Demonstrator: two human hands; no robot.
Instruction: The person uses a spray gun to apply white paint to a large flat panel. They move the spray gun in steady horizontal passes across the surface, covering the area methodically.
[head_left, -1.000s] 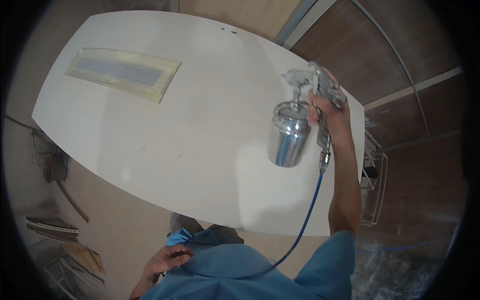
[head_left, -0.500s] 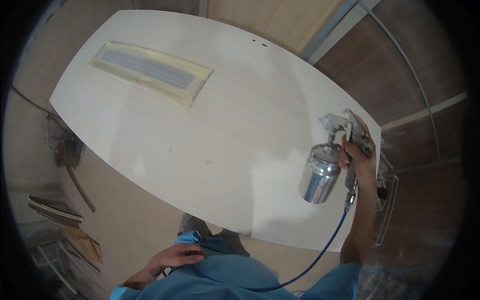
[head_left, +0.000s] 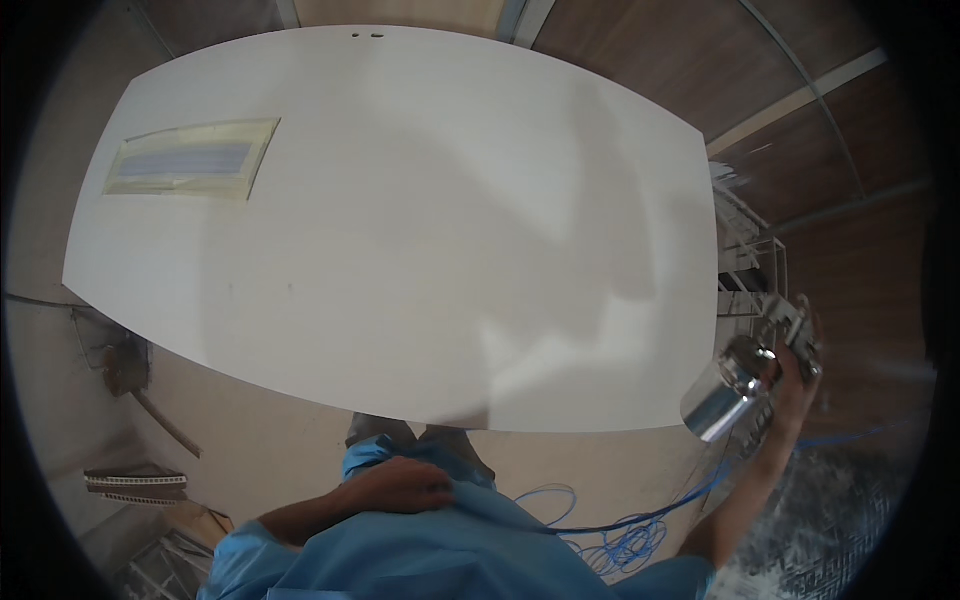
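Currently the spray gun [head_left: 748, 366], clamped in the right hand [head_left: 793, 380], is at the white panel [head_left: 400, 250]'s near right corner, its cup [head_left: 715, 402]'s long axis slanting base-first toward lower left, while the left hand [head_left: 405, 486], opening unclear, lies before the blue shirt [head_left: 430, 545].

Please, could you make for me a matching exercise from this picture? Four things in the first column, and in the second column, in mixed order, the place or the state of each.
Column one
1. Spray gun
2. Taped rectangle
3. Blue hose
4. Left hand

Column two
A. In front of the blue shirt
B. Partly lying in loose loops
C. On the white panel, toward its left end
D. Gripped by the right hand, near the panel's right end

Right pairs
1-D, 2-C, 3-B, 4-A
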